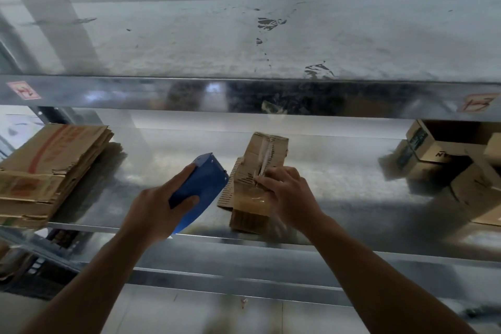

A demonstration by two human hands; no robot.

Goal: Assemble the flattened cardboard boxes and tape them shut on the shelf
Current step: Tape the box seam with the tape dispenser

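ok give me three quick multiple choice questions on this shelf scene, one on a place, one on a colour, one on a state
1. Where does the stack of flattened cardboard lie?
A) left end of the shelf
B) right end
C) on the floor

2. What colour is the tape dispenser in the left hand?
A) red
B) blue
C) yellow

3. What is the right hand doing?
A) hanging idle
B) holding scissors
C) holding the small box

Answers:
1 A, the stack sits left of both hands.
2 B, its body is plainly blue.
3 C, its curled fingers lie on the box's taped top.
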